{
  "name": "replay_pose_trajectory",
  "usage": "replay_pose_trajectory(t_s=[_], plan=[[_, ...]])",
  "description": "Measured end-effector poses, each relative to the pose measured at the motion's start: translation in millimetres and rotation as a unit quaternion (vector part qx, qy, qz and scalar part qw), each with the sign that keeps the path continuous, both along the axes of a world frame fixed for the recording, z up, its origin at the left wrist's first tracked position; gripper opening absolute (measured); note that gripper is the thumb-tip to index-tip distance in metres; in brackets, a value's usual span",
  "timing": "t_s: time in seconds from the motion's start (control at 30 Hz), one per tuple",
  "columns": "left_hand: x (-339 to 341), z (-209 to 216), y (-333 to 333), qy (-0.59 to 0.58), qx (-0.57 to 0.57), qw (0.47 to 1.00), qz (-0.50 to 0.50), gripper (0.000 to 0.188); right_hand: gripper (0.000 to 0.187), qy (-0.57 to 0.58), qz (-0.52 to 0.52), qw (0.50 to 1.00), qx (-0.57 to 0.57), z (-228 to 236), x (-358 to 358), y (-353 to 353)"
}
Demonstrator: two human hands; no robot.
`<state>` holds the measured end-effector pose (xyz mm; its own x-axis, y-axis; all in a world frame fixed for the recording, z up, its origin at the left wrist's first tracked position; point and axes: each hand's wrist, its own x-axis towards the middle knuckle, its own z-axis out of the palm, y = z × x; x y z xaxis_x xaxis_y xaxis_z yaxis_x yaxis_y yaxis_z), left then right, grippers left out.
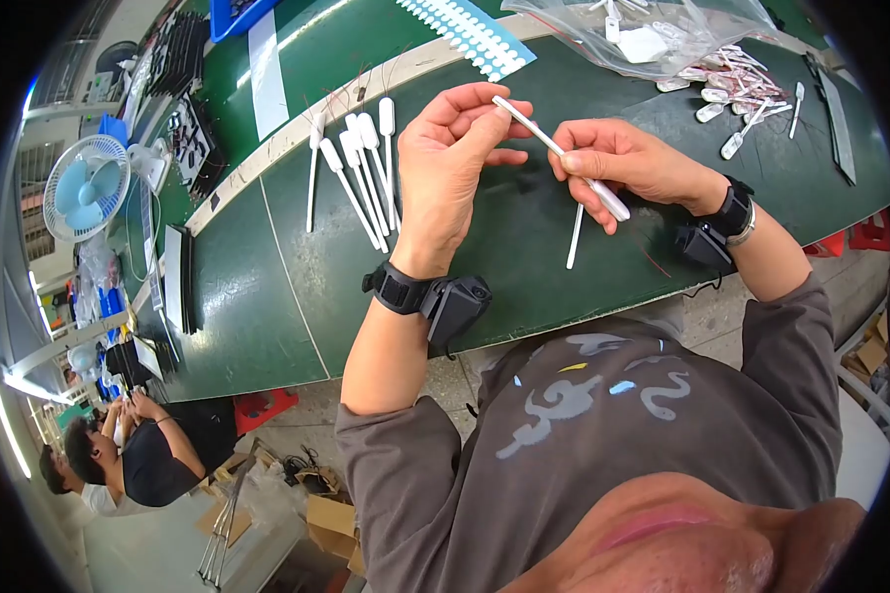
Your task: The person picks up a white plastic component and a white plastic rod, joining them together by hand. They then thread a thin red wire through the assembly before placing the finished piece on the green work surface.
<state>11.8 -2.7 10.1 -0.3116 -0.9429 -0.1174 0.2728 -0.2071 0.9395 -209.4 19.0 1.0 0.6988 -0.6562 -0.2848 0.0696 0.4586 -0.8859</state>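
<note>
Between my hands a slim white plastic stick [537, 131] slants, its wider end toward me. My left hand [453, 143] pinches its thin far end between thumb and fingers. Closed round it nearer the wide end is my right hand [631, 166]. Beneath my right hand, another white stick [575, 239] lies on the green table, its upper part hidden. Left of my left hand lie several white sticks with paddle-shaped ends [364, 176], thin red wires at their far ends.
A blue sheet of white stickers [473, 38] lies beyond my hands. At far right are a clear plastic bag [554, 20], a heap of white parts with red wires [727, 96] and a flat grey bar [833, 124]. Leftward stand a fan [87, 188] and other people [148, 450].
</note>
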Motion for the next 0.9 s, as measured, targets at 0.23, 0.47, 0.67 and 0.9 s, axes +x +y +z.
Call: replay_pose_trajectory(t_s=[0.23,0.47,0.67,0.9], plan=[[-3,4,2,-0.002,-0.013,1.000,0.015,0.024,0.025,0.008,-0.004,1.000,0.006,2,0,0],[-4,1,2,-0.019,-0.007,0.999,0.028,0.024,0.023,0.061,-0.028,0.996,-0.055,0,2,1],[-5,-1,4,-0.015,-0.042,0.998,0.034,0.026,0.021,0.158,-0.081,0.972,-0.155,7,4,8],[-8,-4,5,-0.025,-0.093,0.994,0.053,0.024,0.020,0.154,-0.091,0.972,-0.149,7,5,9]])
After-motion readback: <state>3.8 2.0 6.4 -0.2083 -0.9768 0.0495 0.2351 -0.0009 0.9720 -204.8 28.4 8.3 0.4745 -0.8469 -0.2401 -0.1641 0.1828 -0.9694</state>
